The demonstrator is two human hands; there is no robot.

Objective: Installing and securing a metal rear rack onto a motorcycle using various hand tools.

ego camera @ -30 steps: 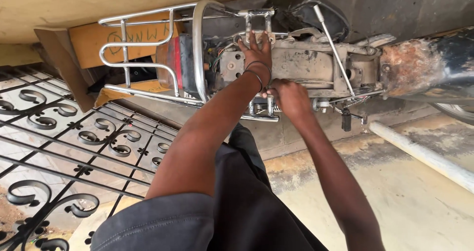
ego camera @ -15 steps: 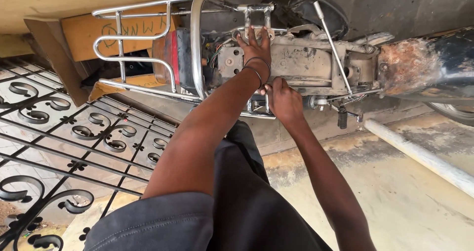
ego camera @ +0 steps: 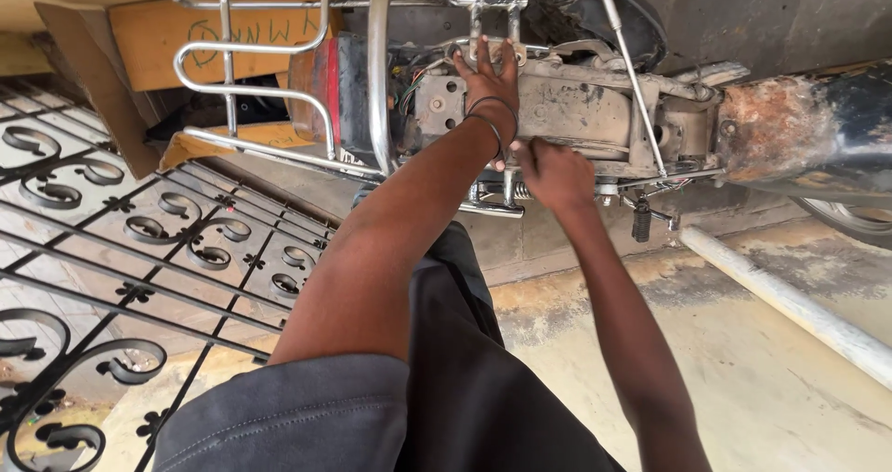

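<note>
The left hand (ego camera: pixel 488 86) is laid flat against the grimy frame plate (ego camera: pixel 567 110) at the rear of a motorcycle, its fingers (ego camera: pixel 483 59) spread and extended toward the chrome bracket (ego camera: pixel 492 12) above; nothing is gripped by it, and a thin dark band is worn at the wrist. The right hand (ego camera: pixel 556 173) is pressed to the plate's lower edge with the fingers curled closed; whether something small is pinched there cannot be told, since the fingertips are hidden. The plate's long axis is seen running across the picture, from the red tail lamp (ego camera: pixel 321 91) and chrome luggage rack (ego camera: pixel 269 72) on one side toward the rusted exhaust (ego camera: pixel 799 128) on the other. A black wrought-iron grille (ego camera: pixel 139 240) is seen beside the person, and a pale pipe (ego camera: pixel 790 300) lies on the concrete floor.
</note>
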